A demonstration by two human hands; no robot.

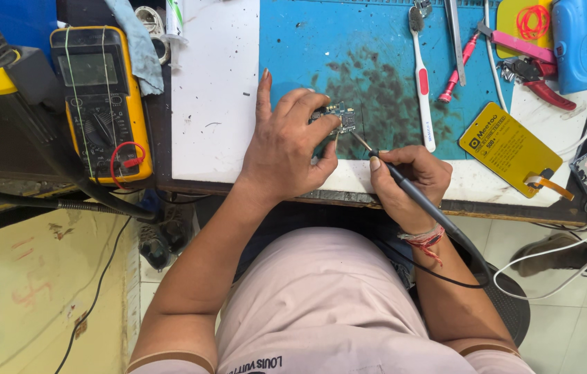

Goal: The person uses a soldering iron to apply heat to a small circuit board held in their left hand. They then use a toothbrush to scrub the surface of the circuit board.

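Observation:
My left hand pinches a small dark circuit board between thumb and fingers, holding it over the blue work mat. My right hand grips a black soldering iron like a pen. Its thin metal tip points up and left and meets the board's lower right edge. The iron's black cable trails down past my right wrist, which wears a red thread band.
A yellow multimeter lies at left on the dark bench beside a flexible black hose. On the mat's right lie a white and red toothbrush, tweezers, red cutters, a yellow card and a blue tool. White cables hang at right.

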